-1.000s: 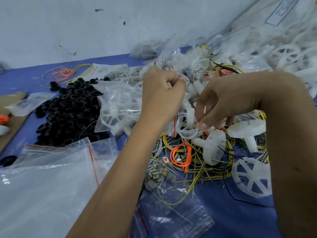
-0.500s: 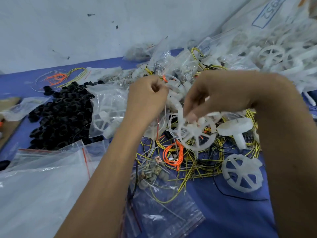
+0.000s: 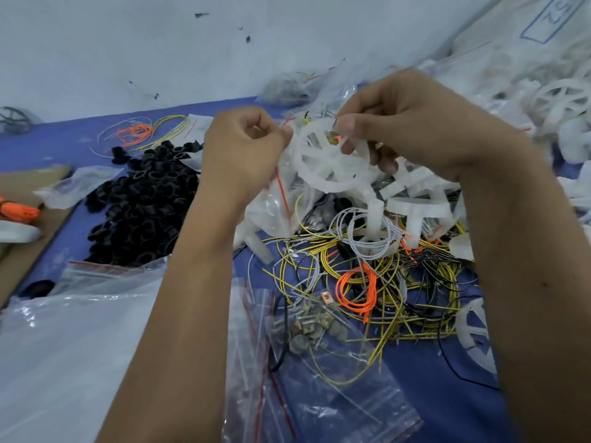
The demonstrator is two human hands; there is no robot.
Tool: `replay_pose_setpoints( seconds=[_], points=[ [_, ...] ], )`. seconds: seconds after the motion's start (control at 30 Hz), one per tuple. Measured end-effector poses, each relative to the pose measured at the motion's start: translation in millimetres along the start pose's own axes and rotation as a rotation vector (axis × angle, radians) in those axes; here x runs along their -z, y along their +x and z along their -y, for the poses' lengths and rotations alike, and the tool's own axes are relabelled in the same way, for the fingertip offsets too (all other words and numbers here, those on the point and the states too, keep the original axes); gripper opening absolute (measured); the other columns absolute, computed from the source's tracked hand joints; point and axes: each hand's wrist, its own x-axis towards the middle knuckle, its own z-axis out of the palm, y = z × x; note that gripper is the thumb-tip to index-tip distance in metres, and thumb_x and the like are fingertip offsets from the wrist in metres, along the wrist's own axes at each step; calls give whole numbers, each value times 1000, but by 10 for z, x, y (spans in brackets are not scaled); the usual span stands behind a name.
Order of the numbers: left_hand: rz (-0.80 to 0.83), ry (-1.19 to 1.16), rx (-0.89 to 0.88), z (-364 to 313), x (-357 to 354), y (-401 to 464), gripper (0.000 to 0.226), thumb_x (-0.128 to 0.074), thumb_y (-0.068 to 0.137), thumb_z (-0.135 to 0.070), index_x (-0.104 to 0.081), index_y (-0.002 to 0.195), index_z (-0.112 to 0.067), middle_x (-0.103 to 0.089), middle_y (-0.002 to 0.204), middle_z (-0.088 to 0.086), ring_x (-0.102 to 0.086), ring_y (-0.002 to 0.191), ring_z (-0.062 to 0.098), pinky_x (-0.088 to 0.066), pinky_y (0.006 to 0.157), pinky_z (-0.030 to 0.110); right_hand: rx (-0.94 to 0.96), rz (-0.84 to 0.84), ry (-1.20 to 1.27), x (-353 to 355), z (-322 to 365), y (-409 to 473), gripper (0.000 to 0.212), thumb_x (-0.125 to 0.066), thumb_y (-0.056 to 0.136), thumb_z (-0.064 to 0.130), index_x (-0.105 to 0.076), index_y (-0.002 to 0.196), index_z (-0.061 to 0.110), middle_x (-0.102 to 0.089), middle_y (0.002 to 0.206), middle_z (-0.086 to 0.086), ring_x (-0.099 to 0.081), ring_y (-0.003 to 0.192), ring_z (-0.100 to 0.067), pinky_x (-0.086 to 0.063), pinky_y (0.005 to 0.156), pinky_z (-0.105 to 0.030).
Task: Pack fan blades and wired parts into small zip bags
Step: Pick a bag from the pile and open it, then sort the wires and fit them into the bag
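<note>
My left hand point(image 3: 243, 151) pinches the mouth of a small clear zip bag point(image 3: 281, 199) with a red seal line, held above the table. My right hand point(image 3: 412, 123) grips a white spoked fan blade wheel point(image 3: 323, 161) by its rim, right at the bag's opening. Below them lies a tangle of yellow, white, black and orange wires point(image 3: 367, 276). More white fan parts point(image 3: 412, 209) lie under my right hand.
A heap of black rings point(image 3: 144, 203) sits at the left. Clear zip bags point(image 3: 319, 378) and a large plastic sheet point(image 3: 64, 346) lie in front. Small metal pieces point(image 3: 313, 324) rest on one bag. Bagged white fan wheels point(image 3: 559, 97) pile at the back right.
My right hand has lifted the white fan wheel up from the wire pile to the bag's mouth. My left hand kept its hold on the bag.
</note>
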Motion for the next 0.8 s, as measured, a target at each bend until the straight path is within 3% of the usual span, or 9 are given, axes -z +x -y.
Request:
replay_pose_setpoints(
  seconds=[0.13, 0.2, 0.27, 0.37, 0.5, 0.57, 0.7, 0.8],
  points=[
    [-26, -52, -147, -88, -17, -26, 29, -72, 92, -18, -60, 77, 3, -57, 62, 22, -48, 54, 25, -40, 56, 34, -122, 79, -60, -196, -90, 75, 16, -70, 96, 19, -74, 86, 7, -74, 71, -9, -63, 53, -21, -57, 51, -36],
    [4, -11, -184, -95, -65, -46, 25, -73, 91, -17, -61, 74, -2, -57, 58, 12, -48, 51, 19, -41, 56, 31, -183, 33, -248, -250, -117, 109, 18, -73, 93, 25, -74, 82, 11, -73, 67, -12, -67, 50, -24, -59, 57, -45],
    [15, 58, -203, -83, -140, -75, 22, -73, 89, -18, -63, 72, -9, -55, 55, -2, -47, 50, 9, -41, 57, 25, -222, -20, -309, -251, -113, 137, 25, -74, 90, 28, -73, 76, 7, -70, 59, -10, -63, 44, -21, -57, 53, -41],
    [-24, 134, -204, -33, -227, -101, 21, -74, 88, -22, -64, 71, -14, -55, 55, -6, -47, 52, 6, -39, 59, 22, -267, -95, -237, -158, -78, 138, 31, -71, 89, 28, -71, 75, 1, -59, 46, -4, -50, 38, -16, -43, 40, -24],
    [-96, 144, -127, 117, -256, -48, 23, -70, 90, -24, -61, 70, -14, -52, 55, -8, -45, 53, 7, -38, 59, 26, -304, -319, 78, -69, -90, 138, 28, -66, 97, 22, -66, 77, 3, -55, 43, 0, -44, 36, -11, -36, 38, -18],
    [-136, 109, -43, 198, -258, -25, 23, -69, 90, -24, -63, 71, -11, -54, 58, -7, -47, 55, 8, -39, 60, 25, -334, -404, 253, -99, -92, 169, 20, -56, 103, 13, -65, 92, -1, -61, 48, -1, -48, 38, -9, -38, 38, -18],
    [-146, -44, 85, 257, -275, -26, 26, -66, 90, -23, -58, 66, -16, -57, 59, -2, -49, 56, 17, -45, 61, 36, -338, -258, 498, -212, -79, 192, 18, -52, 101, -1, -67, 91, -2, -66, 58, -4, -52, 44, -7, -42, 40, -14],
    [-217, -154, 114, 223, -284, -20, 27, -65, 89, -26, -56, 66, -16, -53, 59, 1, -45, 57, 20, -40, 60, 40, -376, -127, 407, -334, -85, 177, 14, -54, 101, -1, -67, 98, -8, -71, 66, -12, -62, 47, -11, -52, 46, -16]
  ],
)
